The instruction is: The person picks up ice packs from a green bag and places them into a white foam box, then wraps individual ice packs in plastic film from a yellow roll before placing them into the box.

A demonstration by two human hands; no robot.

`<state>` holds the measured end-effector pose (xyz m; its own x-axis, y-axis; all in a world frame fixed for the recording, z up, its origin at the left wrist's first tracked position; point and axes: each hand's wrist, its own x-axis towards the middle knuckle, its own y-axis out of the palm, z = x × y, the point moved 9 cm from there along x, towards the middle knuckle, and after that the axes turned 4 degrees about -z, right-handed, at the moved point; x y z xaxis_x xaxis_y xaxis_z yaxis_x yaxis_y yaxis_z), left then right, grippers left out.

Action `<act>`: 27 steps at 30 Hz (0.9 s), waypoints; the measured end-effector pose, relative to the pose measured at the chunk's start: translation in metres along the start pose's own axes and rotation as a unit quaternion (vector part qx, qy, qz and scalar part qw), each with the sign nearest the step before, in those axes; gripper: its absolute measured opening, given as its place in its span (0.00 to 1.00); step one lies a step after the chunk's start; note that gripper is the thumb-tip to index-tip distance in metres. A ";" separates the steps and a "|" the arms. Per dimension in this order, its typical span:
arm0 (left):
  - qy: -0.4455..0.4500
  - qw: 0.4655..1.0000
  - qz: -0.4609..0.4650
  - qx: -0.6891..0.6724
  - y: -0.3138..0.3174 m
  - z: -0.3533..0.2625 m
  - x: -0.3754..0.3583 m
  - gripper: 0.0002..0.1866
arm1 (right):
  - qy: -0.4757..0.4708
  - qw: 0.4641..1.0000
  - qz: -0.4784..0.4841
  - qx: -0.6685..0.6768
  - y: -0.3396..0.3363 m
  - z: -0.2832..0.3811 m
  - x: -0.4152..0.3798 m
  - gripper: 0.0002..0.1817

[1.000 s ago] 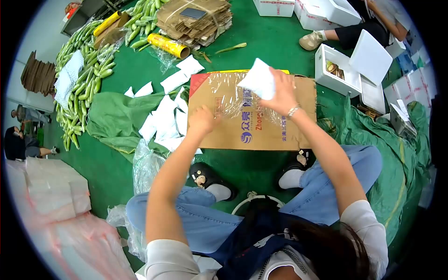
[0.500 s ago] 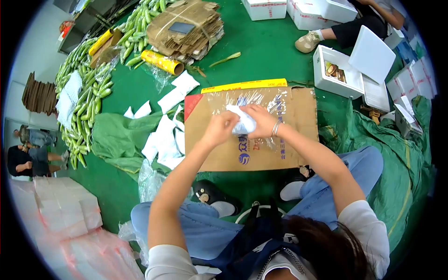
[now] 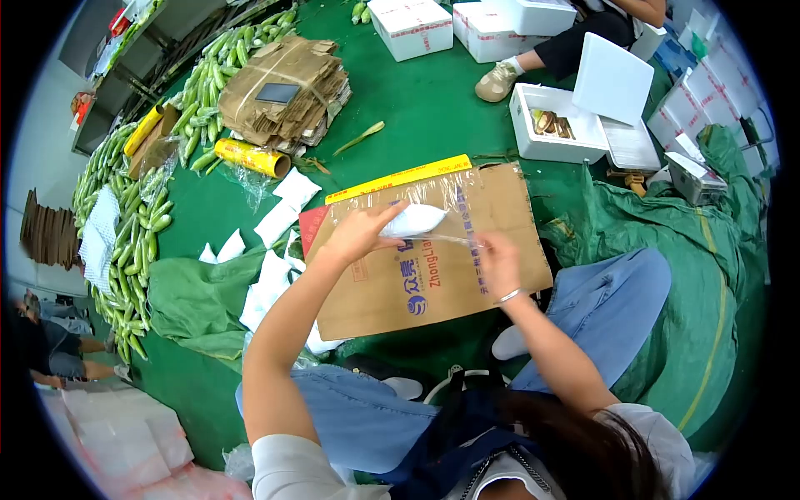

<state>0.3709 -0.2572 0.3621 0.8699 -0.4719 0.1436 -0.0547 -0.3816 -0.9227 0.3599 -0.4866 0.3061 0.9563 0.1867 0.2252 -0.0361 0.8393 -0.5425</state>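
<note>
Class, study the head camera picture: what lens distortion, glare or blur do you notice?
Head view: fisheye bending, with black corners ringing the round image; bright glare on the clear film over the cardboard sheet; the white packet in the left hand is sharp; the edges look soft.

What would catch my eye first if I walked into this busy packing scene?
Probably the white packet at the centre, held by the person's left hand above a flat cardboard sheet covered with clear plastic film, while the right hand pulls at the film beside it. To the left, long rows of green corn cobs line the green floor. At the upper right, an open white foam box sits by another seated person.
</note>
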 end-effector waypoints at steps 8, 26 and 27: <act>-0.043 0.994 -0.074 -0.065 -0.022 -0.068 -0.007 0.18 | 0.023 0.995 0.097 0.001 -0.005 0.079 0.107 0.07; -0.139 0.989 0.044 -0.028 0.016 -0.076 -0.020 0.22 | -0.001 0.712 0.702 -0.018 0.102 0.019 -0.010 0.36; -0.138 0.989 0.043 -0.024 0.020 -0.080 -0.020 0.22 | 0.003 0.705 0.702 0.102 0.115 0.019 -0.002 0.35</act>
<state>0.3128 -0.3191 0.3696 0.9614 -0.2715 -0.0437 -0.1512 -0.3893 -0.9086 0.3487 -0.3809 0.2585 -0.0624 0.9050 -0.4207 -0.9884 -0.1144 -0.0995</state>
